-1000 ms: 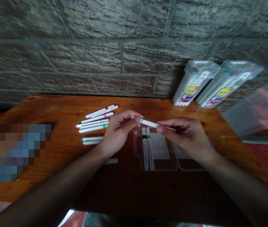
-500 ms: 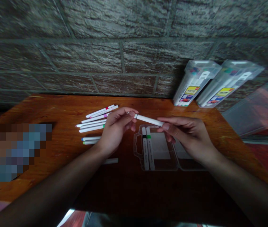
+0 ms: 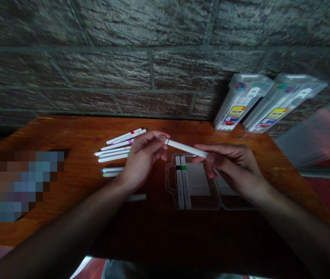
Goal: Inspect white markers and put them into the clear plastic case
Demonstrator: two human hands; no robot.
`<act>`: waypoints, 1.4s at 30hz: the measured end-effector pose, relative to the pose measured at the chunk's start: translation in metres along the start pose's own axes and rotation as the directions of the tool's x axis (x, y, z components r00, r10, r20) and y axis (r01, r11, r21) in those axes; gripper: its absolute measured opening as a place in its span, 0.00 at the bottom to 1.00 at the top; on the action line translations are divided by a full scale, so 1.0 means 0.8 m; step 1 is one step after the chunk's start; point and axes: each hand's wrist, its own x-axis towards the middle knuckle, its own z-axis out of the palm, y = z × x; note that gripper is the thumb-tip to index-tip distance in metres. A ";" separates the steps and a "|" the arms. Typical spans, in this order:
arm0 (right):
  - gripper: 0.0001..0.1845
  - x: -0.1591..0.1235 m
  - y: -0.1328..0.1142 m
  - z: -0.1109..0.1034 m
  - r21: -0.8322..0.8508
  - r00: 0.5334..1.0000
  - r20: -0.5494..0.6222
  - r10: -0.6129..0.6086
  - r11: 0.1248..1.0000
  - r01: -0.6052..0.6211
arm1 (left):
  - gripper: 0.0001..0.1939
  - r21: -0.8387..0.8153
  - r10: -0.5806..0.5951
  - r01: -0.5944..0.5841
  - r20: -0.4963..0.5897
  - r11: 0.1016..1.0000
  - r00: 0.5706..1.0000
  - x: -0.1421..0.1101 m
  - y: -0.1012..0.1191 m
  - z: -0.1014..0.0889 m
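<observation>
A white marker pen (image 3: 186, 147) with a thin dark band is held between both hands above the table. My left hand (image 3: 145, 155) pinches its banded end between thumb and fingers. At the other end, the fingers and thumb of my right hand (image 3: 233, 164) are closed on the barrel. Below lies an open clear plastic case (image 3: 170, 185); in it are a black-banded marker (image 3: 179, 186) and a green-banded marker (image 3: 185, 186), side by side. Several loose white markers (image 3: 115, 142) lie beyond my left hand, partly hidden by it.
Two clear marker cases (image 3: 233, 112) (image 3: 269, 112) filled with pens stand against the stone wall (image 3: 109, 69) at the back right. A blurred-out object (image 3: 25, 182) lies at the left of the wooden table (image 3: 74, 133). Another white strip (image 3: 137, 197) lies near my left wrist.
The right hand's thumb has shifted slightly outward along the marker toward its end. My left hand keeps its pinch, and the other things stay in place.
</observation>
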 end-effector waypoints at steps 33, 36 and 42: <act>0.16 -0.004 0.006 -0.010 0.083 0.999 0.036 0.033 0.996 -0.036 | 0.05 0.039 0.007 -0.007 0.003 0.999 1.000 -0.002 0.002 0.002; 0.14 -0.002 0.007 -0.008 0.066 1.000 0.000 0.003 0.998 -0.003 | 0.05 0.070 0.020 -0.020 0.001 0.997 1.000 -0.003 0.003 0.003; 0.09 0.008 0.006 -0.003 0.013 0.986 -0.166 0.018 1.000 -0.016 | 0.09 0.218 0.050 -0.054 0.025 0.974 0.998 -0.005 0.003 0.005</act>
